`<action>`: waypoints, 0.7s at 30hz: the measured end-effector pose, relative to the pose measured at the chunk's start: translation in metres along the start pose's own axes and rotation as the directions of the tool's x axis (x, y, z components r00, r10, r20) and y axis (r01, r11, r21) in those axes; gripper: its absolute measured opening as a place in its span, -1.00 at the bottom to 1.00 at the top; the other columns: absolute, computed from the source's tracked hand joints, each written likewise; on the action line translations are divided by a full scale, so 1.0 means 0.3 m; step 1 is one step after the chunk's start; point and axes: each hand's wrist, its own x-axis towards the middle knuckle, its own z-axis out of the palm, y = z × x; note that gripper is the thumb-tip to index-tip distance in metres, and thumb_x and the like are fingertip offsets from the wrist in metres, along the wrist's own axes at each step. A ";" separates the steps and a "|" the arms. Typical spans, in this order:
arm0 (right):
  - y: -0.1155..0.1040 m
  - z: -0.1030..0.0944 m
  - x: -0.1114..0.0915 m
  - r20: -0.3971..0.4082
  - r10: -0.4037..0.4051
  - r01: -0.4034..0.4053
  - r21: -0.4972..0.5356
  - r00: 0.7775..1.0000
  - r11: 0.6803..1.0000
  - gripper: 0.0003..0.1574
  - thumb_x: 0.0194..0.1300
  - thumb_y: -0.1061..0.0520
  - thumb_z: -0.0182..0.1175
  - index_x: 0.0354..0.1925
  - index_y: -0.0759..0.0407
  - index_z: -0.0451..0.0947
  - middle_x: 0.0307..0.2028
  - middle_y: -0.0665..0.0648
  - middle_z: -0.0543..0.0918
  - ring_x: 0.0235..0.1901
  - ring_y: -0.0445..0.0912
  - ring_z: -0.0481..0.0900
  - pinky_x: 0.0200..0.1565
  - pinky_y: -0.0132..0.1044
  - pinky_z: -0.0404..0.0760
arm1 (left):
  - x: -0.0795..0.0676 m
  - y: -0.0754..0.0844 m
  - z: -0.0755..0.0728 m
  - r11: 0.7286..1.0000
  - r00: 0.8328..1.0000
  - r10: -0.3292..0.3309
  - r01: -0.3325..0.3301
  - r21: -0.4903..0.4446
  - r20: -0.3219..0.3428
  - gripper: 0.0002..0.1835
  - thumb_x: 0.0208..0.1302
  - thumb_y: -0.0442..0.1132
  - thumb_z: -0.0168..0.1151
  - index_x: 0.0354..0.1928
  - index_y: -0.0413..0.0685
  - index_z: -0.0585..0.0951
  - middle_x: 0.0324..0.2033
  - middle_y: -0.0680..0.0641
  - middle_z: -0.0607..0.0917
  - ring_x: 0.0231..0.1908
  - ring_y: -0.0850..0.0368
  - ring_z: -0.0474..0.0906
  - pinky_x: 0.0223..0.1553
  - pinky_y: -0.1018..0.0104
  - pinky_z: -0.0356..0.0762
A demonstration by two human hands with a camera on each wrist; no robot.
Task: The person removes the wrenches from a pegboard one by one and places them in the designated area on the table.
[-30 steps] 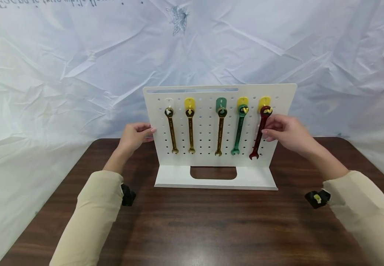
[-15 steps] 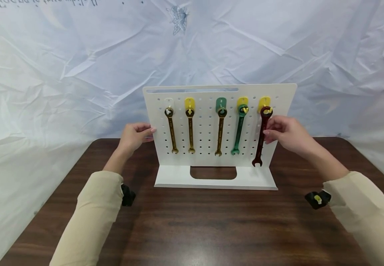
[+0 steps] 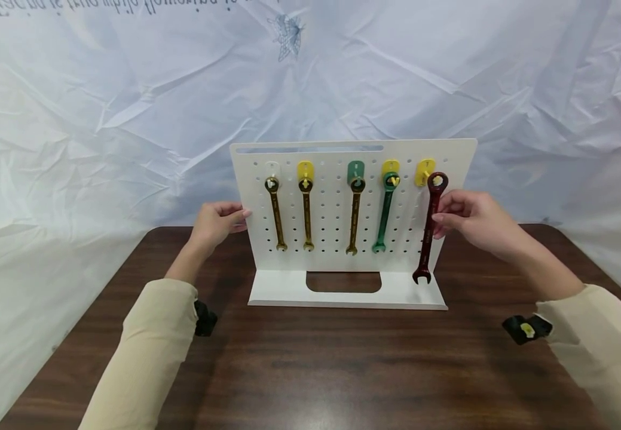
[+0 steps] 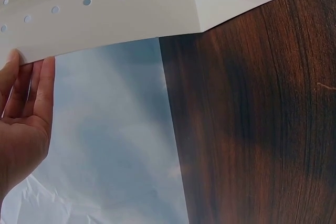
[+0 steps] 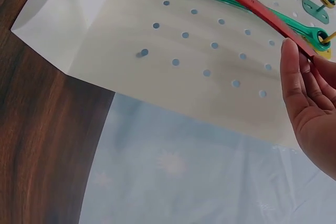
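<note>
My right hand (image 3: 477, 220) pinches the shaft of a dark red combination wrench (image 3: 430, 230) between thumb and fingers. The wrench hangs ring end up in front of the white pegboard (image 3: 321, 263), and a pale yellow bit shows through its ring, just right of a yellow hook (image 3: 425, 172). In the right wrist view the red wrench (image 5: 252, 4) crosses over the green one. My left hand (image 3: 214, 226) grips the board's left edge, thumb on the front face and fingers behind.
On other hooks hang a green wrench (image 3: 385, 212) and three gold ones, including a gold wrench (image 3: 355, 215) on a green hook. The board's foot (image 3: 278, 288) stands on a dark wooden table (image 3: 310, 358). A creased pale sheet (image 3: 127, 119) rises behind.
The red wrench has swung more upright, then shifted toward me and slightly right, away from its hook's base, with my right hand. My left hand has stayed on the board's edge.
</note>
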 end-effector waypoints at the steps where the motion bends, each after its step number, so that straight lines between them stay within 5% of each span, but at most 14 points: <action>1: -0.002 -0.002 -0.001 0.007 -0.008 0.008 0.006 1.000 1.000 -0.87 0.31 0.30 0.07 -0.27 0.42 0.44 -0.46 0.21 0.62 -0.48 -0.03 0.63 -0.45 -0.29 0.66 | -0.001 0.001 0.000 1.000 1.000 -0.001 0.001 0.002 0.000 -0.67 0.27 -0.26 0.16 -0.02 -0.38 0.54 -0.07 -0.30 0.57 -0.10 -0.07 0.56 -0.18 0.34 0.64; 11: -0.038 -0.016 -0.020 0.042 -0.025 0.020 0.123 0.999 0.992 -0.88 0.26 0.37 0.10 -0.32 0.50 0.40 -0.50 0.20 0.61 -0.52 -0.01 0.62 -0.46 -0.29 0.68 | -0.005 0.003 -0.002 1.000 1.000 -0.007 0.007 -0.021 0.008 -0.67 0.26 -0.28 0.16 -0.02 -0.41 0.53 -0.08 -0.31 0.55 -0.13 -0.01 0.57 -0.18 0.35 0.64; 21: -0.045 0.005 -0.043 0.070 -0.070 0.063 0.101 0.995 0.993 -0.93 0.26 0.42 0.07 -0.28 0.46 0.38 -0.49 0.23 0.64 -0.55 0.02 0.63 -0.45 -0.25 0.69 | 0.001 0.002 -0.006 1.000 1.000 -0.003 0.004 -0.006 0.015 -0.68 0.27 -0.28 0.15 -0.03 -0.40 0.54 -0.08 -0.31 0.57 -0.10 -0.06 0.56 -0.17 0.34 0.64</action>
